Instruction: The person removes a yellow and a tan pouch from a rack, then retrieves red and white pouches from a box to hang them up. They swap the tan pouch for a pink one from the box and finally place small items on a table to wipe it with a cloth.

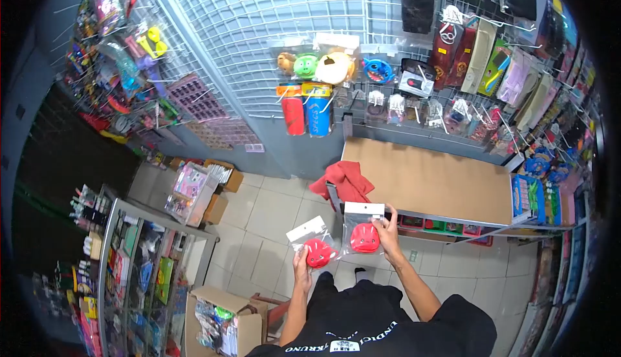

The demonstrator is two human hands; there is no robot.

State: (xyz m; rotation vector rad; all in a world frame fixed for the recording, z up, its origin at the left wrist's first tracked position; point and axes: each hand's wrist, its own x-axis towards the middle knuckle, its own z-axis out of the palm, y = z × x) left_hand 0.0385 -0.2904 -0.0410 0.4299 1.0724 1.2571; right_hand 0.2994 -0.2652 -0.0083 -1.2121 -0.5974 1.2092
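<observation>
Person's two hands each hold a packaged red item, side by side, out in front of the body over the tiled floor (249,244), near the left end of the bench (427,176). Left hand (301,268) pinches the lower left edge of the left packet (317,253); right hand (386,233) pinches the right edge of the right packet (364,238), thumb on the front. Both packets: clear plastic sleeve, plain white header strip across the top, one bright red, roughly round piece sitting low inside, small dark marks on it, maybe a face, too small to say for sure. Left packet tilts, header slanting up to the right, with a pale patch at the red piece's right side; right packet hangs nearly upright, header level. Packets very close; cannot tell if edges touch. Red cloth (346,179) drapes over the bench's left corner. Wire grid (239,53) behind carries other bagged goods, including a green character piece (306,66).
</observation>
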